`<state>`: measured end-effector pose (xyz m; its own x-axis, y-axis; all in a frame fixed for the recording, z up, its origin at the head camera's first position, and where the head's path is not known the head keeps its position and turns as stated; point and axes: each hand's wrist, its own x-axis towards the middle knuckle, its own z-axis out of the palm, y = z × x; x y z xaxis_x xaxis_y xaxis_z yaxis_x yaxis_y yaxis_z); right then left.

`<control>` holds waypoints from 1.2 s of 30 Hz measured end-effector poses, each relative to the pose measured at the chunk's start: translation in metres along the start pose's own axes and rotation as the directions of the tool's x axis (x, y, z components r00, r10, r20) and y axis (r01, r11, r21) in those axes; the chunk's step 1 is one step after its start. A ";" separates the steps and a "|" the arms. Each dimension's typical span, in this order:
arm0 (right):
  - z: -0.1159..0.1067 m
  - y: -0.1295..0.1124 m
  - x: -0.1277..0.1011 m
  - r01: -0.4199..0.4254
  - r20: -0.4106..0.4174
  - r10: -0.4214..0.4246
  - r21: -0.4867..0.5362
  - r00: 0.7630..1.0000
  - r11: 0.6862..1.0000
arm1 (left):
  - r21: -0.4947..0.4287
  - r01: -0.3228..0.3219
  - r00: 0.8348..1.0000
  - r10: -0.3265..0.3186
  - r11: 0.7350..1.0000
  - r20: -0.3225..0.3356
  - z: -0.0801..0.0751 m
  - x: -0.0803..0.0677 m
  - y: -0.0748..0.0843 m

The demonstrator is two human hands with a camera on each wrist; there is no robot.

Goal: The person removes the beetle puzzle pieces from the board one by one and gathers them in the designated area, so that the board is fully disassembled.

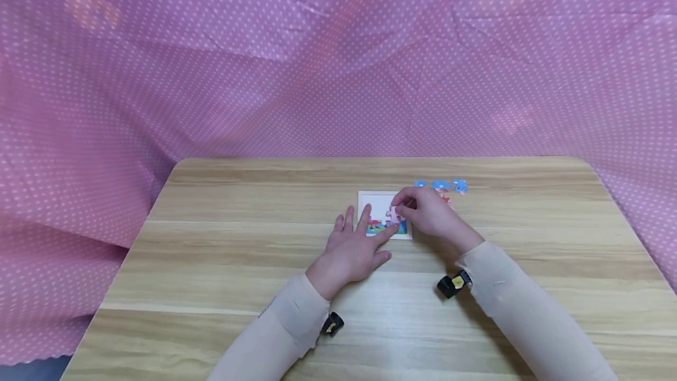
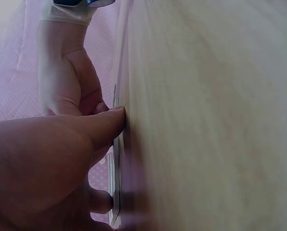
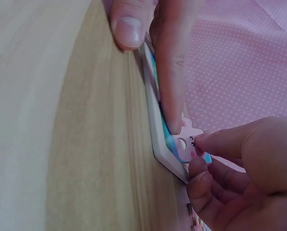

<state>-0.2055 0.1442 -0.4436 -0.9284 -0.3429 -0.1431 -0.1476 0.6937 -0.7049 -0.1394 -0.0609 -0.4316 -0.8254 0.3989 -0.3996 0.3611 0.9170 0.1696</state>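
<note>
A small white puzzle board (image 1: 370, 199) lies on the wooden table (image 1: 238, 251), partly filled along its near edge. My left hand (image 1: 351, 247) lies flat with straight fingers, its fingertips (image 3: 174, 122) pressing on the board's near edge (image 3: 160, 144). My right hand (image 1: 429, 211) pinches a pink puzzle piece (image 1: 394, 214) and holds it against the board's right part. In the right wrist view the pink piece (image 3: 185, 143) sits between thumb and fingers just over the board. In the left wrist view my left thumb (image 2: 105, 126) touches the board's edge (image 2: 116, 178).
Several loose puzzle pieces, blue (image 1: 441, 184) and red (image 1: 446, 197), lie just beyond the right hand. A pink dotted cloth (image 1: 338, 57) hangs behind and around the table. Small black wrist cameras (image 1: 453, 284) sit on both sleeves.
</note>
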 end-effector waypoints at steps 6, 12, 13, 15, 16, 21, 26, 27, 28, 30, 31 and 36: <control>-0.001 0.004 0.002 0.022 -0.003 -0.022 0.040 1.000 0.999 | 0.003 -0.008 1.000 0.008 1.000 -0.007 0.000 0.001 -0.001; -0.002 0.004 0.001 0.039 0.006 -0.040 0.049 0.999 0.998 | -0.001 -0.001 1.000 0.001 1.000 -0.001 -0.001 0.002 -0.002; -0.002 0.004 0.001 0.041 0.006 -0.041 0.049 0.999 0.998 | -0.002 -0.001 1.000 0.001 1.000 -0.001 -0.001 0.002 -0.002; -0.002 0.004 0.000 0.044 0.005 -0.045 0.050 0.999 0.998 | -0.003 -0.002 1.000 0.002 1.000 0.000 -0.001 0.002 -0.002; -0.002 0.003 0.000 0.045 0.003 -0.046 0.050 0.999 0.998 | -0.005 -0.001 1.000 0.001 1.000 0.001 -0.001 0.002 -0.002; -0.001 0.003 0.000 0.048 -0.004 -0.048 0.053 0.999 0.997 | -0.008 0.003 1.000 -0.003 1.000 0.004 -0.002 0.002 -0.002; -0.001 0.003 0.002 0.037 -0.029 -0.035 0.092 0.999 0.995 | -0.009 0.004 1.000 -0.004 1.000 0.009 -0.003 0.002 -0.002; -0.001 0.004 0.002 0.035 -0.034 -0.032 0.100 0.999 0.994 | -0.009 0.003 1.000 -0.003 1.000 0.010 -0.003 0.002 -0.002; -0.001 0.004 0.002 0.034 -0.039 -0.030 0.107 0.999 0.994 | -0.008 0.002 1.000 -0.002 1.000 0.010 -0.003 0.002 -0.002; -0.002 0.005 0.002 0.032 -0.043 -0.027 0.110 0.999 0.993 | -0.004 -0.003 1.000 0.003 1.000 0.009 -0.003 0.002 -0.002; -0.003 0.005 0.002 0.034 -0.044 -0.030 0.105 0.999 0.994 | -0.002 -0.006 1.000 0.006 1.000 0.008 -0.003 0.002 -0.002; -0.007 0.007 -0.002 0.023 -0.027 -0.020 0.111 0.999 0.994 | -0.014 -0.004 1.000 0.005 1.000 0.003 -0.001 0.002 -0.003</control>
<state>-0.2067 0.1538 -0.4435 -0.9340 -0.3397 -0.1104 -0.1299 0.6111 -0.7809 -0.1424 -0.0624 -0.4318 -0.8226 0.4030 -0.4011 0.3588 0.9152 0.1836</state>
